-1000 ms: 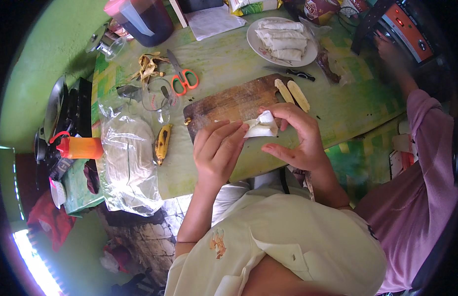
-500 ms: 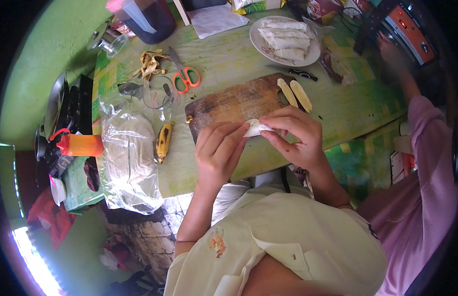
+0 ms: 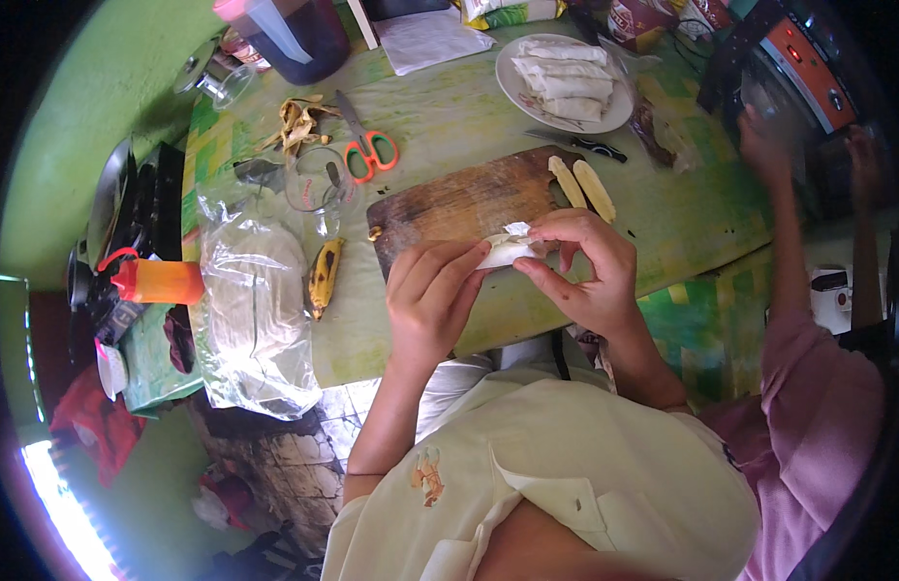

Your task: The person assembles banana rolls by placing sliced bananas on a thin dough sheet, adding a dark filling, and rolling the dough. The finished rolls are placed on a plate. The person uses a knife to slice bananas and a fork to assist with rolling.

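A small white wrapper roll (image 3: 508, 255) is held over the near edge of the wooden cutting board (image 3: 454, 205). My left hand (image 3: 432, 290) pinches its left end with bent fingers. At the other end, my right hand (image 3: 593, 269) grips it between thumb and fingers, with a loose flap of wrapper standing up there. What lies inside the roll is hidden. Two peeled banana pieces (image 3: 583, 189) rest at the board's right end. Beyond them, a white plate (image 3: 509, 89) carries several finished wrapped rolls (image 3: 571, 76). A black-handled knife (image 3: 597, 147) lies between plate and board.
Left of the board are an unpeeled banana (image 3: 325, 279), bagged round wrappers (image 3: 254, 295), a glass mug (image 3: 312, 184), orange-handled scissors (image 3: 365, 153) and banana peel (image 3: 296, 126). An orange squeeze bottle (image 3: 161, 282) lies farther left. At right, another person's hand (image 3: 757, 147) is by an orange-fronted appliance (image 3: 806, 70).
My right fingers have shifted on the roll, and more of it shows, with a flap of wrapper now raised. The other person's arms have moved, with a second hand now visible by the appliance.
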The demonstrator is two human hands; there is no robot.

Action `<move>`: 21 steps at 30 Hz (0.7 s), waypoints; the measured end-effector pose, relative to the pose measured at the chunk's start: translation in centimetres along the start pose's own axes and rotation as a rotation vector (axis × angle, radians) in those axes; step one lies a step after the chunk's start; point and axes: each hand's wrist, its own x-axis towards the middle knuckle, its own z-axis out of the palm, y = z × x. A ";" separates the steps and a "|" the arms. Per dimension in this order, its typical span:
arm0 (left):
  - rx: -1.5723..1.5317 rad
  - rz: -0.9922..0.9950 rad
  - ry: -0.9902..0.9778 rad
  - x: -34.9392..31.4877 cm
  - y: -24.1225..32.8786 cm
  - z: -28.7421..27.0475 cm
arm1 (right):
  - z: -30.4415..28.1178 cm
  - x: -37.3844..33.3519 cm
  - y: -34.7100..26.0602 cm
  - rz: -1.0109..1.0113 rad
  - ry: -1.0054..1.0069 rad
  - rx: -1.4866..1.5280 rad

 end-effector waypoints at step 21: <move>0.042 0.105 0.095 -0.2 0.4 0.8 | -0.2 0.0 -1.0 0.042 -0.044 -0.038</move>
